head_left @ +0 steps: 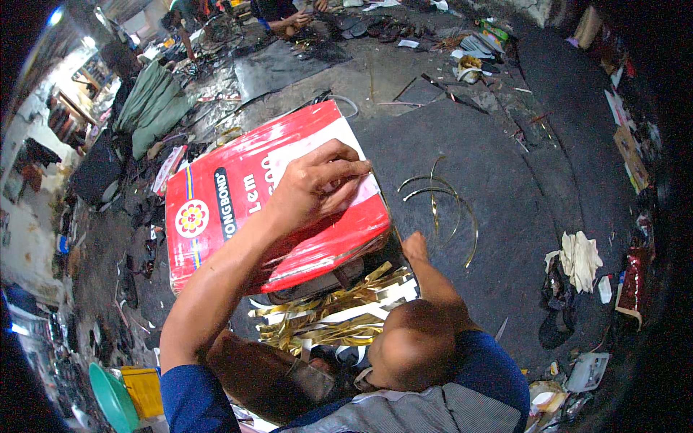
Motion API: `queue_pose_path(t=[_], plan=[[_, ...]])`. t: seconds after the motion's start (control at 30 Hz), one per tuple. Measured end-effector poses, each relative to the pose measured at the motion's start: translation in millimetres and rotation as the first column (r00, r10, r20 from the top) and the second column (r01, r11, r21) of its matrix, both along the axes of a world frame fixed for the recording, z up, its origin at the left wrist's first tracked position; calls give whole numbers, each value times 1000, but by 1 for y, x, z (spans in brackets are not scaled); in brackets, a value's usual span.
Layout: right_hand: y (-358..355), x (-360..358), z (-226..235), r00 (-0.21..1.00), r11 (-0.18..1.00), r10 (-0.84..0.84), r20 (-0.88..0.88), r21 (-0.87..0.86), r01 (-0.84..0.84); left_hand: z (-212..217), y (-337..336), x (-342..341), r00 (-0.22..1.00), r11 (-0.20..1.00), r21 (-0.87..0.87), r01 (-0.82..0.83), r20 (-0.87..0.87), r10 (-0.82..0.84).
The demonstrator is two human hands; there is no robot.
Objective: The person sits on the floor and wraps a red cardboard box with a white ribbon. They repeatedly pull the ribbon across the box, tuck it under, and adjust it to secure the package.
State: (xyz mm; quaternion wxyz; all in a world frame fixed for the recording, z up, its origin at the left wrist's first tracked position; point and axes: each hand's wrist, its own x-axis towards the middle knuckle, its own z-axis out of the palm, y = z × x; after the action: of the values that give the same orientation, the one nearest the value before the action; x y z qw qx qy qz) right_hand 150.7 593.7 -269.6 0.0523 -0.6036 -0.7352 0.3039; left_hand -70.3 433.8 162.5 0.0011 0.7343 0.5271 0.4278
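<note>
A large red and white carton (pixel 253 169), glossy on top, stands tilted in front of me. My left hand (pixel 325 180) lies over its upper right part with fingers bent and pinched together near the right edge. Whatever sits between those fingertips is too small to make out. Low beside the carton's right side is my right hand (pixel 413 247), which looks closed; its fingers are mostly hidden, and so is anything in them. Below the carton, close to my legs, lies a pile of shiny gold and white strips (pixel 325 321).
Several thin curved gold strips (pixel 434 206) lie on the dark floor mat (pixel 520 238) at right. A cream cloth (pixel 580 261) is farther right. A green basin (pixel 113 398) and a yellow crate (pixel 143 390) stand at lower left. Other people sit at the far side.
</note>
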Motion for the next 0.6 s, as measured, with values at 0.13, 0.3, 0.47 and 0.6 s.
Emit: queue_pose_path(t=[0.13, 0.3, 0.47, 0.6], plan=[[8, 13, 3, 999, 1000, -7, 33, 11, 7, -5, -3, -5, 995, 999, 41, 32, -93, -28], [36, 29, 10, 944, 951, 202, 260, 178, -253, -18, -8, -14, 988, 993, 116, -25, -148, 42], [45, 64, 65, 994, 979, -14, 107, 204, -9, -12, -10, 5, 998, 999, -46, -1, -59, -2], [97, 101, 53, 962, 968, -111, 248, 248, 48, -22, -6, -19, 898, 972, 231, 36, -435, 70]])
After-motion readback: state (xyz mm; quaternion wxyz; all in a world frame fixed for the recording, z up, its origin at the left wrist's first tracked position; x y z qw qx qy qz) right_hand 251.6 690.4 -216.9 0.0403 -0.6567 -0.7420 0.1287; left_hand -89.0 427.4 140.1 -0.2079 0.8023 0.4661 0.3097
